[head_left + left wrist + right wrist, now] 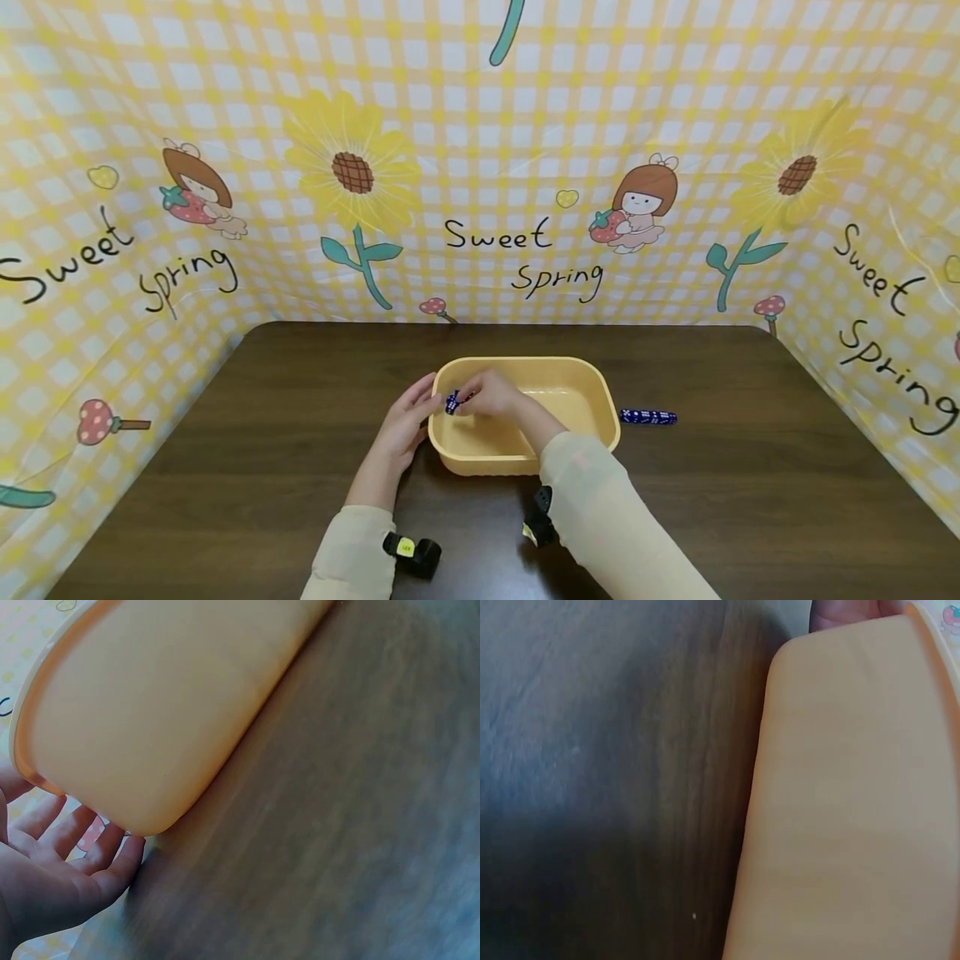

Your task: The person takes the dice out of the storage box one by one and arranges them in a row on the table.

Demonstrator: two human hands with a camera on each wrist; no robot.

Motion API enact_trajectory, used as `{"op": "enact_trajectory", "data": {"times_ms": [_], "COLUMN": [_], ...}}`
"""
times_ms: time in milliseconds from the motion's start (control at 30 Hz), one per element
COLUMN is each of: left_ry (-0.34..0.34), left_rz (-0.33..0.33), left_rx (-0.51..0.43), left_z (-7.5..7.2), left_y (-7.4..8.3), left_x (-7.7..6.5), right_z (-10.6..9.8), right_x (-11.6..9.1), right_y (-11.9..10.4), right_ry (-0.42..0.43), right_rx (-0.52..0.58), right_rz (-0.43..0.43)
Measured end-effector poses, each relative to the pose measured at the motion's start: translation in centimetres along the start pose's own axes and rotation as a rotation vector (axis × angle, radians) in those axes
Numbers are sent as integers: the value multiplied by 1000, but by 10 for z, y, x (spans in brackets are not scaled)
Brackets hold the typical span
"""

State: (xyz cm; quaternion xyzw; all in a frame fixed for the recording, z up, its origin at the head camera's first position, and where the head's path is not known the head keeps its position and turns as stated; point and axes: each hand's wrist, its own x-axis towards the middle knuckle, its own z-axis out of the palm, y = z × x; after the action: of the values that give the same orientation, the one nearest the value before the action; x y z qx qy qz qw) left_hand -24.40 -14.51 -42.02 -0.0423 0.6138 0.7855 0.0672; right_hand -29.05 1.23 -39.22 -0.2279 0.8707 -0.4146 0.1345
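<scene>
A yellow plastic basin [525, 460] stands on the table. My left hand [405, 423] is at its left end. In the left wrist view the fingers [75, 832] are spread and loosely bent, with tips against the outer wall. The thumb is by the rim. My right hand [491, 395] reaches inside the basin's left part and pinches small blue dice [452, 403] with white pips. The fingers partly hide them, so their number cannot be told. The right wrist view shows mainly the basin's near wall [855, 787], not the right hand's grip.
A row of several blue dice [649, 417] lies on the table just right of the basin. The dark wooden table [247, 467] extends around it. A yellow checked cloth [480, 167] hangs behind and at both sides. Each wrist carries a black strapped camera [414, 553].
</scene>
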Motion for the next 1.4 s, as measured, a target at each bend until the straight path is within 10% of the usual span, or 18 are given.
{"op": "enact_trajectory", "data": {"times_ms": [800,1400], "left_ry": [7,11], "left_rz": [8,-1], "left_rx": [1,-5], "left_z": [1,-1], "left_y": [-2,-1], "left_x": [1,1], "right_z": [16,20], "right_x": [5,6], "right_y": [-9,-8], "right_ry": [49,67], "right_rx": [-336,-358], "right_rz": [87,71]}}
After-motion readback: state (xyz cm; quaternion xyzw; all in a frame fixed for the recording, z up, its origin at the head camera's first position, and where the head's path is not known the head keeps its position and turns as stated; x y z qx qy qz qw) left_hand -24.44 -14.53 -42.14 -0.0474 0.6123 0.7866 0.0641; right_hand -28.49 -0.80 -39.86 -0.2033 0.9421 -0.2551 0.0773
